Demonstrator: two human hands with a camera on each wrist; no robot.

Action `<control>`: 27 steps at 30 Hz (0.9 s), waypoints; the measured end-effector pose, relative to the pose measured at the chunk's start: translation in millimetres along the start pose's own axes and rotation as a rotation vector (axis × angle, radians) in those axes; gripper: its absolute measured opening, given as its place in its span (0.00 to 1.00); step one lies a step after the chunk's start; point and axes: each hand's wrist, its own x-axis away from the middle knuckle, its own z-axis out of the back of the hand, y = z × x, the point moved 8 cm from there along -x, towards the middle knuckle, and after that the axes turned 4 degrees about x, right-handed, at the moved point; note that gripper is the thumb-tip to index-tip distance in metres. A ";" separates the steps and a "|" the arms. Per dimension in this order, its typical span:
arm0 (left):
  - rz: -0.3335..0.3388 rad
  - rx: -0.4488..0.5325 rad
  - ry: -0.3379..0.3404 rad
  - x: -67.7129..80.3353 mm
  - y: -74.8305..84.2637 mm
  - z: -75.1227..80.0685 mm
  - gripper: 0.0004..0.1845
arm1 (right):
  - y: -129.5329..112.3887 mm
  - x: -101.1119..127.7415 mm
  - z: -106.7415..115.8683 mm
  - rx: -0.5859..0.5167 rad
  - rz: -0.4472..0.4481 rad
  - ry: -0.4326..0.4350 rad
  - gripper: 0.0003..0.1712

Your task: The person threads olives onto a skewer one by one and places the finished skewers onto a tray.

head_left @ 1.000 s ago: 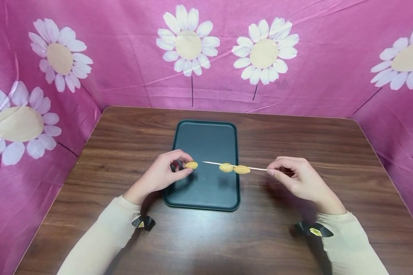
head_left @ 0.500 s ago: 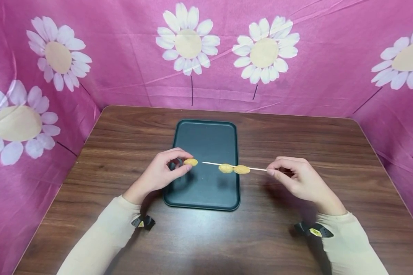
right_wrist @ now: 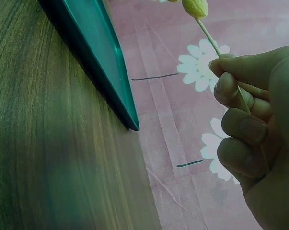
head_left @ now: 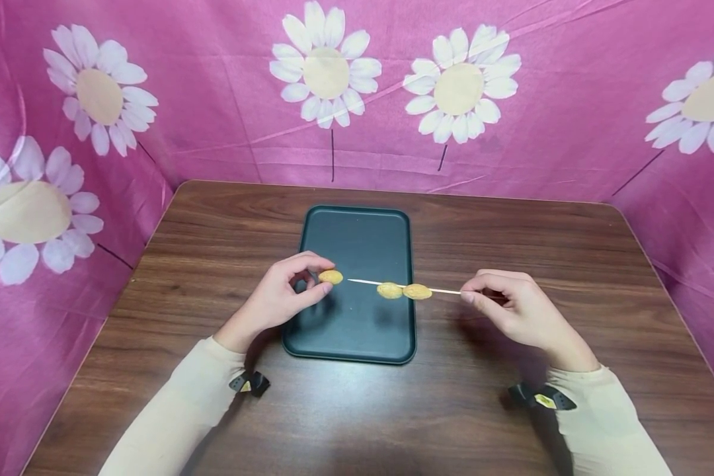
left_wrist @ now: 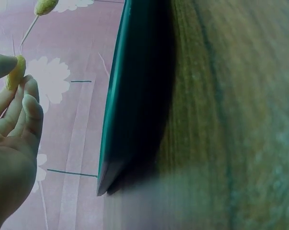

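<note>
My left hand [head_left: 281, 294] pinches a wrinkled yellow oval piece [head_left: 331, 277] between thumb and fingers. That piece stands just left of the bare tip of a thin wooden skewer [head_left: 363, 282], with a small gap in the head view. Two similar yellow ovals, a left one [head_left: 389, 291] and a right one [head_left: 418, 291], sit side by side on the skewer. My right hand [head_left: 514, 307] grips its other end, and in the right wrist view the stick [right_wrist: 207, 34] runs back under the curled fingers. Both hands are above the table, and the skewer lies roughly level.
Beneath the left hand and skewer tip lies a dark green rectangular tray [head_left: 357, 241] with a raised rim. It rests on a brown wooden table [head_left: 512, 231]. Pink cloth [head_left: 214, 99] printed with white daisies hangs behind and at the sides.
My left hand has risen slightly in the head view with its yellow oval piece, which is now a little higher than the skewer tip. The right hand and skewer are almost still.
</note>
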 end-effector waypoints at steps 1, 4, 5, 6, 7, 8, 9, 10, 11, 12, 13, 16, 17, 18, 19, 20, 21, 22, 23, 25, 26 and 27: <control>0.000 0.001 0.000 0.1 0.0 0.0 0.14 | -0.2 -0.2 0.0 -0.001 0.001 0.000 0.23; 0.001 -0.006 0.001 -0.1 0.4 0.0 0.13 | -0.3 -0.8 0.0 -0.002 0.002 0.002 0.24; 0.000 -0.011 -0.001 -0.1 0.5 -0.1 0.13 | -0.3 -0.8 -0.1 -0.001 0.002 0.002 0.24; 0.003 -0.016 -0.002 0.0 0.3 -0.2 0.13 | -0.3 -0.9 -0.2 -0.001 0.001 0.002 0.24; 0.007 -0.022 -0.004 0.0 0.5 -0.4 0.13 | -0.3 -1.0 -0.2 0.000 0.001 0.003 0.23; 0.014 -0.024 -0.007 0.0 0.4 -0.6 0.14 | -0.2 -1.0 -0.2 0.000 0.001 0.004 0.23; 0.019 -0.025 -0.009 0.1 -0.2 -1.0 0.14 | -0.1 -0.9 -0.2 0.001 0.000 0.005 0.23; 0.024 -0.024 -0.012 0.4 -0.8 -1.4 0.14 | -0.1 -0.9 -0.2 0.002 0.001 0.005 0.23; 0.030 -0.014 -0.016 0.6 -1.3 -2.0 0.14 | 0.0 -0.9 -0.1 0.003 0.001 0.007 0.23; 0.034 -0.002 -0.018 0.8 -1.9 -2.6 0.14 | -0.1 -1.0 0.0 0.005 0.003 0.008 0.23; 0.034 0.012 -0.022 0.7 -2.0 -3.5 0.15 | -0.2 -1.0 0.0 0.006 0.004 0.008 0.23; 0.035 0.058 -0.022 0.8 -3.1 -5.7 0.14 | -0.2 -1.0 -0.1 0.007 0.004 0.012 0.23; 0.037 0.070 -0.018 0.7 -3.1 -6.1 0.14 | -0.3 -1.1 -0.2 0.005 0.003 0.014 0.23; 0.039 0.079 -0.013 0.8 -3.6 -6.3 0.13 | -0.6 -1.2 -0.4 0.003 0.001 0.015 0.23; 0.044 0.086 -0.007 0.7 -3.6 -6.4 0.13 | -1.0 -1.4 -0.6 -0.002 0.000 0.017 0.23; 0.049 0.090 0.001 0.7 -3.8 -6.1 0.12 | -1.3 -1.5 -0.8 -0.006 -0.001 0.019 0.22; 0.054 0.090 0.009 0.6 -4.0 -5.8 0.11 | -1.7 -1.6 -1.1 -0.009 -0.002 0.021 0.22; 0.057 0.092 0.014 0.5 -3.8 -5.6 0.11 | -2.1 -1.8 -1.4 -0.012 -0.003 0.022 0.22; 0.058 0.092 0.019 0.4 -3.5 -5.5 0.10 | -2.6 -1.9 -1.8 -0.015 -0.003 0.022 0.21; 0.057 0.093 0.022 0.2 -3.2 -5.5 0.10 | -3.0 -2.0 -2.3 -0.017 -0.002 0.023 0.21; 0.052 0.092 0.022 0.1 -3.1 -5.6 0.10 | -2.9 -2.0 -2.5 -0.016 -0.002 0.023 0.21; 0.050 0.093 0.021 -0.1 -3.1 -5.8 0.11 | -2.8 -1.9 -2.7 -0.014 -0.002 0.022 0.21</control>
